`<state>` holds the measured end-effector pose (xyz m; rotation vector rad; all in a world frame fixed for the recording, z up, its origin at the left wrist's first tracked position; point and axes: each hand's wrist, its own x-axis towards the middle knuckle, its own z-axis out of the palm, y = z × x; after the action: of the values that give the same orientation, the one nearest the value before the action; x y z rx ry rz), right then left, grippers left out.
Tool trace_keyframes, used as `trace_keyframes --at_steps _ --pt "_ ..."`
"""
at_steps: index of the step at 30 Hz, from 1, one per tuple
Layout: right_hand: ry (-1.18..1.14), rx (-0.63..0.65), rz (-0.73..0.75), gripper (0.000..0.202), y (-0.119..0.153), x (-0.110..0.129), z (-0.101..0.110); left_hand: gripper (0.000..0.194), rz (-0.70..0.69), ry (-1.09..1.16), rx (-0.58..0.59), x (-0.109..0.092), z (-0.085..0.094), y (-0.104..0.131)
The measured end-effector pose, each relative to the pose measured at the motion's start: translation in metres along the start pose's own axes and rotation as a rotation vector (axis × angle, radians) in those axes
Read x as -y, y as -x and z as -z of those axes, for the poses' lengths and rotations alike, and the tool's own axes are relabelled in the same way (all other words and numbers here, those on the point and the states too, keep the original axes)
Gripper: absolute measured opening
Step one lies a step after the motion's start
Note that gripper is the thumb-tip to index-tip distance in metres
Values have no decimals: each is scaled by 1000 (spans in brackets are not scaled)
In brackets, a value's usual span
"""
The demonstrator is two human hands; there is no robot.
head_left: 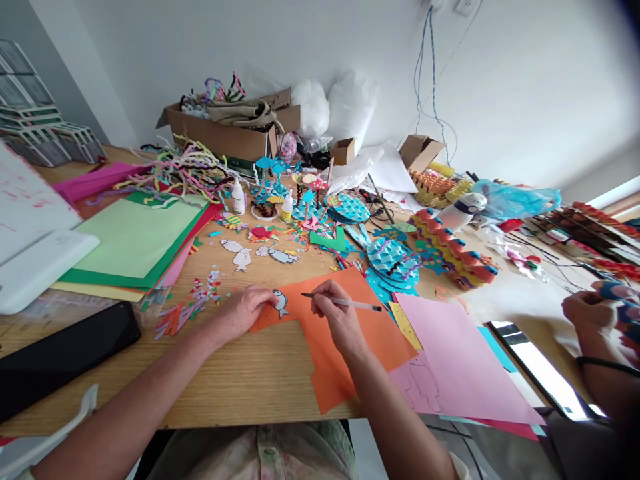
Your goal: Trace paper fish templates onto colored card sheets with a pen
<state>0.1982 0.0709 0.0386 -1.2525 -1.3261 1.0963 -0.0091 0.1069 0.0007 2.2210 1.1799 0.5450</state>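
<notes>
My right hand (339, 317) is closed around a pen (353, 304) with a clear barrel, its dark tip pointing left over a sheet of orange paper (350, 340). The sheet has an irregular cut edge. Near its left end lies a small fish cutout (281, 303) with black outlines and a blue-grey tail. My left hand (253, 308) rests at that end, fingers stretched out and lying on the paper, fingertips touching or just beside the fish. Other fish cutouts (283, 255) and a pale winged cutout (242, 259) lie farther back.
Stacked coloured sheets (145, 233), a black phone (70, 363) and paper scraps (200, 293) are on the left. Glue bottles (238, 197) and woven blue paper fish (393, 257) stand behind. Pink paper (460, 353) lies right, near another person's hand (590, 310).
</notes>
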Motion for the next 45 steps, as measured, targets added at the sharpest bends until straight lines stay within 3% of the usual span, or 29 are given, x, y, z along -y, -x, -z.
trace_keyframes --at_steps 3,7,10,14,20,28,40,45 --pt "137 -51 36 10 6 -1 8 28 -2 40 12 -8 4 -1" --pt "426 -2 139 17 19 -5 11 28 42 75 19 -24 21 -8" --pt "581 25 236 18 26 -10 9 28 55 -46 54 -32 35 -19" --pt "669 10 301 20 29 -20 7 35 -12 -236 201 -33 42 -34" --pt "703 -9 337 21 29 -29 4 25 -94 -305 365 -36 36 -45" --pt "664 -15 350 20 29 -29 4 17 -123 -351 429 -33 34 -52" --pt "637 -2 315 19 29 -26 5 21 -79 -286 397 -38 34 -46" --pt "642 -1 313 19 29 -24 5 10 -6 -158 332 -33 59 -51"
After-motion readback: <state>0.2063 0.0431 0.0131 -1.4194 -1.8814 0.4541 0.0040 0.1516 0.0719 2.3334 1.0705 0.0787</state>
